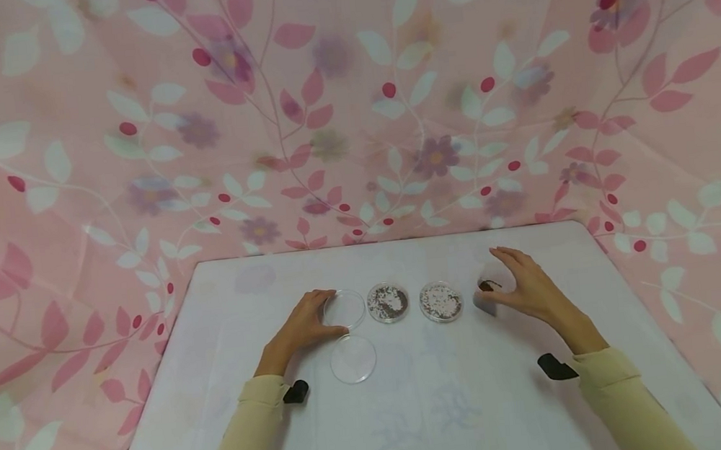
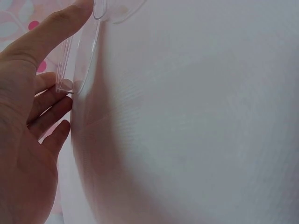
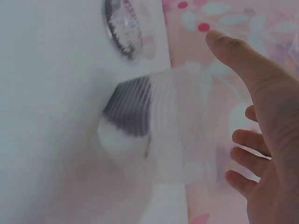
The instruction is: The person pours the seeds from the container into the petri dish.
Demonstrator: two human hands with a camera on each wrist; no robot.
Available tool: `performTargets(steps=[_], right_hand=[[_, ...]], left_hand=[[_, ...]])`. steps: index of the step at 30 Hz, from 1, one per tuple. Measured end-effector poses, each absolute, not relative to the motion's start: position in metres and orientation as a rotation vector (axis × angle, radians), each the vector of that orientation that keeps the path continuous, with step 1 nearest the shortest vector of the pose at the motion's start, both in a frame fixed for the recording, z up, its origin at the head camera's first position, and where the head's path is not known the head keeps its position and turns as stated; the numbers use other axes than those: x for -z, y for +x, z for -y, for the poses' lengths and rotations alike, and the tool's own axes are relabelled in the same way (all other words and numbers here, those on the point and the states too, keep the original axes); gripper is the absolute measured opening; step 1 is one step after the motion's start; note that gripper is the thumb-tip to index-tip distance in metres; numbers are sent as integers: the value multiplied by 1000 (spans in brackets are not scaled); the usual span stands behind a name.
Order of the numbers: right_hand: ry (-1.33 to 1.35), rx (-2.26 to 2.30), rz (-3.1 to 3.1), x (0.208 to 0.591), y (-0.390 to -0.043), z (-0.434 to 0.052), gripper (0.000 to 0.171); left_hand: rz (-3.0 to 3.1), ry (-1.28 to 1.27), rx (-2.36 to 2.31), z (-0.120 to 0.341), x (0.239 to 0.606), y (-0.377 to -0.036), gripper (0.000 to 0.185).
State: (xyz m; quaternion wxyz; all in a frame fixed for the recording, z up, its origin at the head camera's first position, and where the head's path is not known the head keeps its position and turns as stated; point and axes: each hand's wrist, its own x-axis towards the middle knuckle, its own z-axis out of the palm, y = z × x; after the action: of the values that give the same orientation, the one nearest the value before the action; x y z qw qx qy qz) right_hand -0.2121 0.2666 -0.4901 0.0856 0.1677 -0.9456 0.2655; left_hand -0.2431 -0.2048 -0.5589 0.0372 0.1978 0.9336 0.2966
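A pink leaf-patterned cloth (image 1: 349, 110) hangs behind the white rectangular surface (image 1: 417, 408). The left hand (image 1: 301, 325) pinches the rim of a clear round plastic petri dish (image 1: 345, 307), which rests on the surface; its clear round lid (image 1: 353, 358) lies just in front. The right hand (image 1: 526, 285), fingers spread wide, cups a blurred clear plastic cup (image 1: 487, 292) holding dark bits. Between the hands sit two clear dishes of brown granules (image 1: 387, 302).

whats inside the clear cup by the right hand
The clear cup holds a small dark clump at its bottom, seen through the ribbed wall. The right hand and blur hide what the clump is.
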Motion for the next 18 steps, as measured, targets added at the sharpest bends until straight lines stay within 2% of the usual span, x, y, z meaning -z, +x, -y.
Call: performTargets(steps=[10,18], right_hand=[[298,-1015,2880,525,-197,-299,113],[207,-1216,2805,556,-194,-305,115]], left_hand=[[-2863,592,-884,205,561,-243,88],[-2864,588,-892,205,560,-243,88]])
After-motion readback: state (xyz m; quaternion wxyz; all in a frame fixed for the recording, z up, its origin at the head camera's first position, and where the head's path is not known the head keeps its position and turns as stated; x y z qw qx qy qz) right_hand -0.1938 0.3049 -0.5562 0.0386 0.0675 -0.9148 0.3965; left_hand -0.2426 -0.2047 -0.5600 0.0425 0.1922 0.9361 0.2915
